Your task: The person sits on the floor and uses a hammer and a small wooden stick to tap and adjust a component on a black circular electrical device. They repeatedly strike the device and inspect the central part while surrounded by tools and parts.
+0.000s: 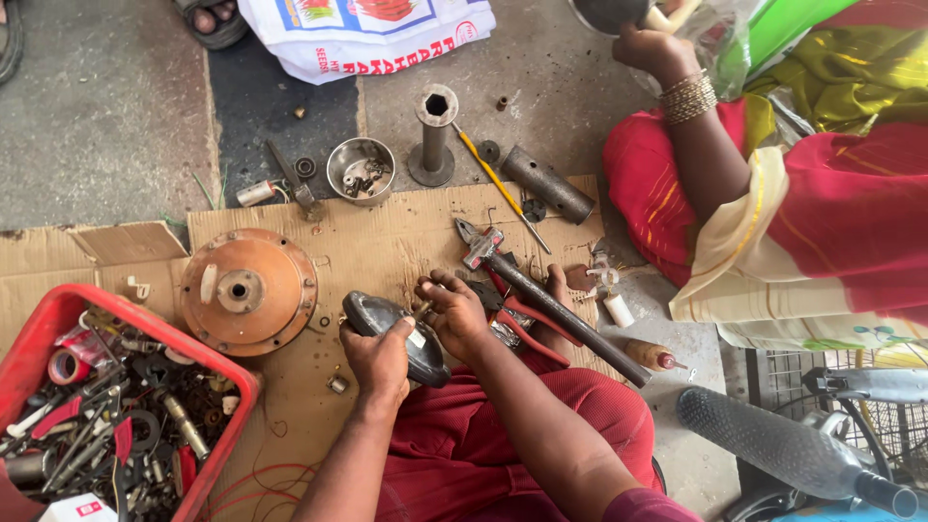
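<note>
My left hand (379, 360) grips a dark, rounded metal cover (371, 313) just above the cardboard sheet (387, 242) on the floor. My right hand (452, 309) is closed over the cover's right side, fingers pinching a small part there that I cannot make out. A round rust-orange motor housing (247, 290) lies left of my hands. To the right, a hammer (551, 300) and red-handled pliers (522, 324) lie across my foot.
A red crate (39, 333) full of tools and parts sits at bottom left. Beyond the cardboard stand a steel bowl (361, 170), a socket post (435, 135), a yellow screwdriver (498, 184) and a metal tube (547, 184). Another person in red cloth (822, 213) sits at right.
</note>
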